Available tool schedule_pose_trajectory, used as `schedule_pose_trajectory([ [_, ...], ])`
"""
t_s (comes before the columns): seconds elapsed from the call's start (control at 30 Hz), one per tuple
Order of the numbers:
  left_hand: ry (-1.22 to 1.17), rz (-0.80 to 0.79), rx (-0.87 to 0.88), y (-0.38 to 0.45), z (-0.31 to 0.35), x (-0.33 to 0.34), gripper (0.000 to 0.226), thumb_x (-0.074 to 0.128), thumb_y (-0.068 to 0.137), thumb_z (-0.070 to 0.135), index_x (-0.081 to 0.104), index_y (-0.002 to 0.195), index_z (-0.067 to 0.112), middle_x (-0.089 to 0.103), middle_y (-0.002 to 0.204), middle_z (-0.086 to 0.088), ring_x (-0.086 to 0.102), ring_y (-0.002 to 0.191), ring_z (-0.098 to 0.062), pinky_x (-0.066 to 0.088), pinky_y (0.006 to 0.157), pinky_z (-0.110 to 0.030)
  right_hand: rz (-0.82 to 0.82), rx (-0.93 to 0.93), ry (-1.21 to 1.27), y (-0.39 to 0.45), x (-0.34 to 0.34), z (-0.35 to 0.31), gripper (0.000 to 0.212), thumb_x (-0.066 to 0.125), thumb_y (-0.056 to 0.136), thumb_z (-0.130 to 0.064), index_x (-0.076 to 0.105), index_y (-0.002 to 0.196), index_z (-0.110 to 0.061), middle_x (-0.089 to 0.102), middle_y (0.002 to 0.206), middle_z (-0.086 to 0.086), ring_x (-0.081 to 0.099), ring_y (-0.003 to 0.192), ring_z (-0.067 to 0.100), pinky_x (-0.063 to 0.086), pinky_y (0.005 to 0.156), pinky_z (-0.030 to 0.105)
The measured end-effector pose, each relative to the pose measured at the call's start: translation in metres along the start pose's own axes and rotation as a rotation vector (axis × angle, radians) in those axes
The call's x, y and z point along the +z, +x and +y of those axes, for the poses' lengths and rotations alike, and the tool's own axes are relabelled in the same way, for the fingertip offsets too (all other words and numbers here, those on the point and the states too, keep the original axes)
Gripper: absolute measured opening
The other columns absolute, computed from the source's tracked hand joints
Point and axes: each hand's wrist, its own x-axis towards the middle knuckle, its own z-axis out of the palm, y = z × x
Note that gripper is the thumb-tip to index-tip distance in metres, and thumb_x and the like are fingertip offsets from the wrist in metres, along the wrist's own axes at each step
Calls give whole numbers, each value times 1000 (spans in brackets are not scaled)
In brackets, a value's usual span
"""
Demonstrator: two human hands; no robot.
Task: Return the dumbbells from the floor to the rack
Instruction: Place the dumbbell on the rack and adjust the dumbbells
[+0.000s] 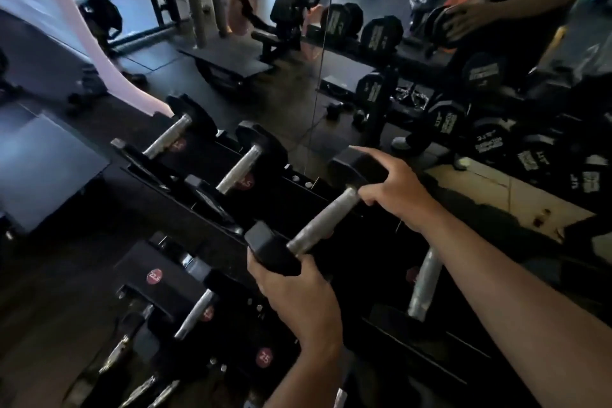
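Note:
A black hex dumbbell with a steel handle [323, 221] lies slanted over the top tier of the black rack [185, 199]. My left hand [298, 288] grips its near head from below. My right hand [394, 190] cups its far head, fingers spread over the top. Two more dumbbells [241, 164] sit on the same tier to the left, handles angled alike. Lower tiers hold further dumbbells [195, 313] with red weight labels such as 22.5 and 25. One steel handle [422, 288] shows under my right forearm.
A wall mirror [463, 43] behind the rack reflects the dumbbells and a person's hand. A flat bench [228, 61] and gym machines stand on the dark floor [281, 99] beyond. A dark padded surface [43, 162] lies at the left.

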Motion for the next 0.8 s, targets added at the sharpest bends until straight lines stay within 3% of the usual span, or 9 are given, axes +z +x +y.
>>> schedule_pose_trajectory([
  [0.1, -14, 30, -69, 7, -14, 10, 74, 70, 91, 14, 32, 153, 30, 60, 134, -11, 69, 101, -21, 55, 68, -15, -86, -9, -60, 27, 9, 6, 79, 61, 60, 6, 66, 129, -32, 71, 86, -13, 61, 65, -2, 47, 63, 17],
  [0.23, 37, 61, -144, 17, -27, 19, 79, 69, 86, 20, 29, 150, 42, 50, 144, -20, 64, 117, -42, 58, 91, -59, -164, 16, -93, 51, 21, 16, 79, 60, 55, 2, 68, 125, -33, 67, 66, -12, 59, 61, 9, 48, 61, 27],
  [0.3, 22, 73, -174, 22, -29, 23, 84, 68, 88, 13, 25, 155, 37, 45, 149, -14, 64, 117, -34, 59, 92, -51, -175, 27, -85, 60, 27, 22, 81, 58, 50, 0, 69, 123, -33, 68, 71, -4, 60, 65, 12, 48, 62, 30],
  [0.4, 14, 65, -208, 30, -30, 29, 85, 66, 91, 8, 21, 158, 34, 45, 150, -12, 67, 110, -30, 61, 80, -30, -179, 24, -107, 69, 32, 26, 82, 57, 49, 2, 69, 125, -28, 69, 72, -19, 61, 69, 4, 47, 63, 22],
  [0.5, 10, 78, -225, 35, -34, 35, 83, 65, 90, 10, 22, 157, 34, 43, 150, -13, 64, 117, -33, 59, 93, -44, -178, -2, -131, 79, 36, 26, 85, 57, 45, 1, 68, 126, -22, 70, 96, -11, 63, 86, 6, 48, 67, 19],
  [0.53, 9, 89, -244, 34, -34, 35, 83, 65, 91, 9, 22, 158, 30, 42, 152, -11, 62, 120, -29, 57, 96, -38, -185, -12, -140, 81, 38, 27, 85, 57, 45, 1, 68, 126, -20, 69, 100, -6, 62, 88, 7, 49, 68, 20],
  [0.63, 0, 77, -268, 33, -38, 38, 82, 64, 94, 7, 19, 161, 24, 37, 155, -7, 59, 106, 0, 46, 73, -3, -212, -10, -156, 86, 37, 31, 83, 58, 45, 2, 68, 124, -21, 68, 98, -3, 61, 86, 8, 49, 67, 21],
  [0.73, -6, 21, -268, 28, -38, 47, 83, 62, 96, 3, 16, 162, 21, 33, 158, -7, 52, 73, 30, 42, 56, 1, -208, 19, -170, 87, 31, 41, 83, 57, 44, 1, 68, 123, -24, 68, 97, -4, 62, 88, 10, 49, 67, 22],
  [0.8, -2, 29, -281, 22, -35, 52, 84, 61, 96, 3, 14, 162, 22, 29, 160, -7, 46, 65, 36, 43, 54, 0, -193, 37, -164, 86, 26, 49, 84, 57, 44, 2, 68, 123, -25, 69, 98, -6, 62, 90, 10, 48, 68, 20],
])
